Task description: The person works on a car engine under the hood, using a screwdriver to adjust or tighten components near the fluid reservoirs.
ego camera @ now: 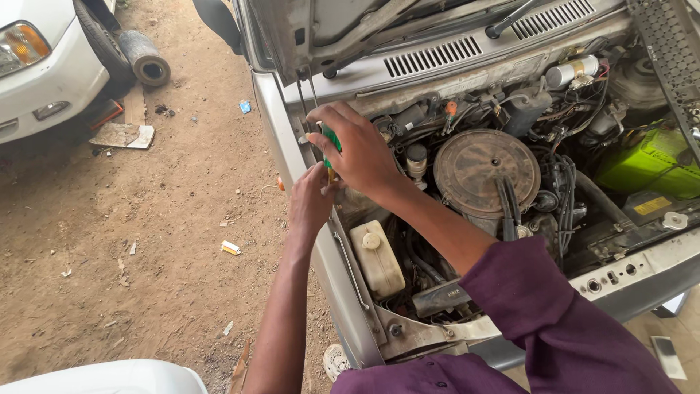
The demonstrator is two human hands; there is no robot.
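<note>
At the fender edge: green-handled screwdriver (330, 146), long axis about upright, tip hidden.
Right hand (357, 146): curled tight round the handle – on top of the tool.
Left hand (312, 198): just below, fingers pinched at the shaft near the fender (292, 146).
Nearer hand: both touch it.
Inboard of the fender: cream reservoir (377, 257), capped – contents unseen; round air cleaner (487, 169) further in.

The only camera sits on my head, looking steeply down, close over the open engine bay (510, 190) and dirt ground (146, 241).
</note>
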